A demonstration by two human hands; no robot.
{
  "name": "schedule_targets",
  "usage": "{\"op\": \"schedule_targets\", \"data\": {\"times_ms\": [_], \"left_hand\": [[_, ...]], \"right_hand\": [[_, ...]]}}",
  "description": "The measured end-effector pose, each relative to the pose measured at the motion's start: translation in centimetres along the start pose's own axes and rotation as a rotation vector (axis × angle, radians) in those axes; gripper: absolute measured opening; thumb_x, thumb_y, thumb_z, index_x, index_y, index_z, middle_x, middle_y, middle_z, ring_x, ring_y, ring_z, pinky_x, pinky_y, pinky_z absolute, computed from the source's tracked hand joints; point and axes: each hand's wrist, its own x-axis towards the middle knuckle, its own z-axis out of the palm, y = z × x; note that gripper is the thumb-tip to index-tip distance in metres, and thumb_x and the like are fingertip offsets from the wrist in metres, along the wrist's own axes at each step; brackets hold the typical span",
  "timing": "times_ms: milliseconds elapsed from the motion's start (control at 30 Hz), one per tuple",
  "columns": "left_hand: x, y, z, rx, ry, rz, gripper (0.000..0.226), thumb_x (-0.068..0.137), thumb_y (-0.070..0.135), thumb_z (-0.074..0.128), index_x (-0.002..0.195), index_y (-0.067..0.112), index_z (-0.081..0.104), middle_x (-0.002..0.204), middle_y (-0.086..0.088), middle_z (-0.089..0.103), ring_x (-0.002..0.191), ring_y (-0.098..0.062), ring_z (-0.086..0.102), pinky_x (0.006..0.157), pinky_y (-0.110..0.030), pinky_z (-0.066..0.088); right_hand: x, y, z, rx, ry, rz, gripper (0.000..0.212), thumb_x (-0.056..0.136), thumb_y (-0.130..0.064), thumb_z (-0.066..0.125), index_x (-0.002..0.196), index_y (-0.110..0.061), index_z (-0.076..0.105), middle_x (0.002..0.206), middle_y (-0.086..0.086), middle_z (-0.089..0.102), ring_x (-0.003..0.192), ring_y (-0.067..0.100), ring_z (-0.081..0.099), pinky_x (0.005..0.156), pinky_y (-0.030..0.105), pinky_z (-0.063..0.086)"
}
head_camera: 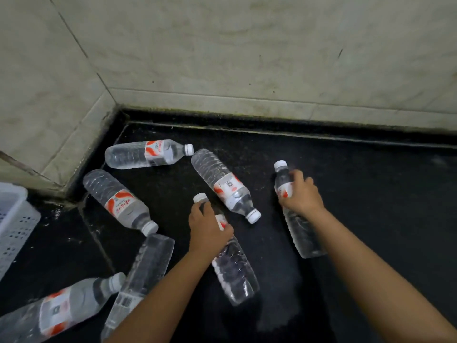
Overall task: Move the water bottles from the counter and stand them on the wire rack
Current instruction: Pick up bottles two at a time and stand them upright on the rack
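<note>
Several clear water bottles with white caps and red-and-white labels lie on the black counter (371,194). My left hand (207,229) grips one bottle (235,271) around its upper part, cap pointing away from me. My right hand (300,194) grips another bottle (304,236) near its label, cap also pointing away. Loose bottles lie near the corner (146,154), left of my left hand (118,199), between my hands (222,181), and at the lower left (148,271) (57,310). No wire rack is in view.
Beige tiled walls (247,58) meet in a corner behind the bottles. A white perforated plastic basket (14,224) stands at the left edge. The counter to the right of my right arm is bare black stone.
</note>
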Motion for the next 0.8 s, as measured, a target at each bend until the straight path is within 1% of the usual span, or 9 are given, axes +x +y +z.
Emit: {"op": "schedule_targets", "data": {"times_ms": [100,200,300,367,433,533,567,700,800], "left_hand": [[-2.2,-1.3,-0.3,-0.017,-0.106,0.085,0.073,0.079,0.019,0.064,0.14,0.006,0.027,0.147,-0.013,0.018,0.134,-0.029,0.029,0.11,-0.031,0.028],[-4.7,-2.0,0.5,0.067,-0.163,0.155,0.071,0.078,0.024,0.065,0.139,0.014,0.03,0.148,-0.009,0.019,0.134,-0.028,0.026,0.108,-0.034,0.032],[-6.0,-1.6,1.6,0.233,-0.192,0.102,0.068,0.082,0.039,0.059,0.139,0.026,0.024,0.147,-0.012,0.012,0.129,-0.035,0.025,0.103,-0.044,0.034],[-6.1,-1.5,1.9,0.272,-0.185,0.076,0.066,0.084,0.045,0.055,0.139,0.03,0.023,0.142,-0.014,0.017,0.124,-0.036,0.03,0.1,-0.045,0.036],[-6.0,-1.8,2.1,0.223,-0.162,0.075,0.062,0.084,0.039,0.056,0.137,0.028,0.026,0.136,-0.014,0.025,0.12,-0.036,0.033,0.096,-0.043,0.039],[-5.9,-2.3,1.5,0.048,-0.114,0.062,0.059,0.081,0.028,0.06,0.134,0.026,0.033,0.133,-0.015,0.032,0.118,-0.035,0.036,0.094,-0.04,0.04],[-6.0,-2.4,1.3,0.009,-0.086,0.082,0.059,0.081,0.025,0.061,0.133,0.026,0.035,0.132,-0.015,0.034,0.117,-0.035,0.037,0.094,-0.038,0.04],[-9.0,-1.8,1.3,-0.073,0.007,0.33,0.057,0.08,0.016,0.063,0.132,0.023,0.044,0.134,-0.013,0.037,0.117,-0.031,0.037,0.097,-0.035,0.037],[-11.5,0.7,2.0,-0.086,0.069,0.552,0.055,0.079,0.013,0.064,0.131,0.02,0.048,0.138,-0.015,0.031,0.12,-0.032,0.033,0.103,-0.041,0.035]], "right_hand": [[-5.4,1.8,1.0,-0.083,-0.031,0.001,0.068,0.071,-0.022,0.069,0.128,-0.019,0.032,0.126,0.015,0.037,0.116,0.035,0.041,0.081,0.038,0.043],[-10.5,3.0,2.7,-0.153,-0.011,0.024,0.068,0.07,-0.025,0.07,0.127,-0.018,0.034,0.123,0.013,0.038,0.115,0.034,0.042,0.075,0.036,0.042],[-12.9,3.2,4.2,-0.206,0.051,0.085,0.073,0.071,-0.037,0.073,0.128,-0.016,0.034,0.123,0.015,0.04,0.115,0.034,0.044,0.084,0.043,0.047],[-13.4,2.9,4.7,-0.238,0.096,0.104,0.07,0.072,-0.039,0.071,0.127,-0.014,0.035,0.123,0.016,0.042,0.113,0.035,0.045,0.086,0.044,0.045],[-13.3,2.9,4.9,-0.247,0.133,0.11,0.068,0.075,-0.038,0.068,0.129,-0.015,0.033,0.124,0.016,0.044,0.113,0.034,0.045,0.088,0.043,0.043],[-13.2,2.9,4.7,-0.274,0.122,0.08,0.078,0.077,-0.04,0.066,0.139,-0.021,0.022,0.129,0.016,0.042,0.118,0.034,0.043,0.094,0.043,0.041],[-13.3,2.9,4.5,-0.265,0.118,0.066,0.078,0.077,-0.04,0.066,0.139,-0.023,0.022,0.13,0.016,0.042,0.118,0.033,0.043,0.095,0.042,0.04],[-16.2,4.2,3.7,-0.194,0.149,0.022,0.069,0.077,-0.036,0.067,0.134,-0.021,0.032,0.125,0.016,0.044,0.114,0.034,0.045,0.091,0.041,0.042],[-19.6,6.3,2.6,-0.138,0.228,0.008,0.067,0.078,-0.035,0.066,0.133,-0.016,0.033,0.123,0.016,0.043,0.112,0.035,0.044,0.089,0.039,0.041]]}}
